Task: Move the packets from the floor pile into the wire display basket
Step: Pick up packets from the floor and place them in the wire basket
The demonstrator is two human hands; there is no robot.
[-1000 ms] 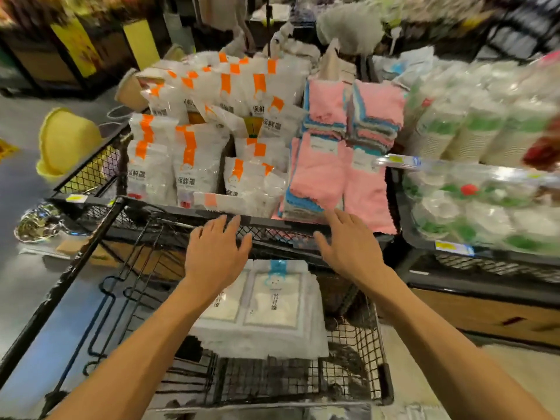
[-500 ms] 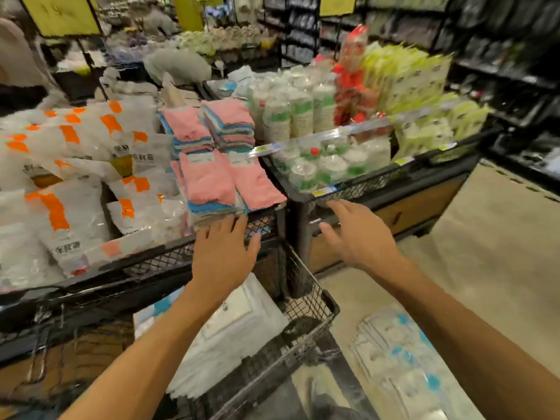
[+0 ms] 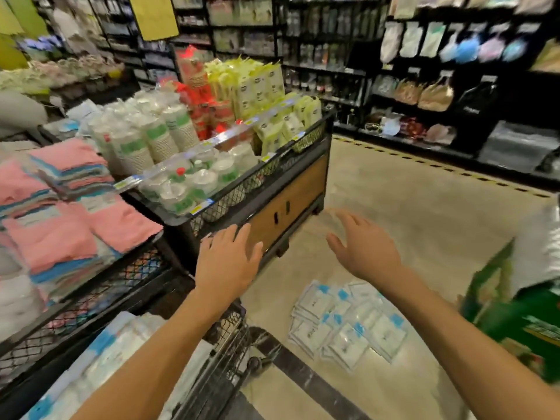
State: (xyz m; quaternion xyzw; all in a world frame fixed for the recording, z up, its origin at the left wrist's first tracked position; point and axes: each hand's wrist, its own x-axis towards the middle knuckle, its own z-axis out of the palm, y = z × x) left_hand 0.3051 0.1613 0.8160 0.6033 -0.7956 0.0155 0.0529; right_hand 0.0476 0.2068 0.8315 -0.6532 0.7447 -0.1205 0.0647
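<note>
Fingers (image 3: 242, 234) spread, empty; packets (image 3: 127, 347) fill basket (image 3: 224, 359).

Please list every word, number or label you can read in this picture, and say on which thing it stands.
No text can be read.
Packets on the floor: print too blurred.
Price tags on the bin rim: too small.
Yellow-green packs: print blurred.
Hanging yellow sign: no print visible.

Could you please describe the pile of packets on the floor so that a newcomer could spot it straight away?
Start at the black mesh display stand with the wooden front, then look down to the beige floor on its near side. The floor pile of packets lies there, below the open right hand. They are flat, clear-white packets with small blue corners, the only goods lying loose on the floor.
</note>
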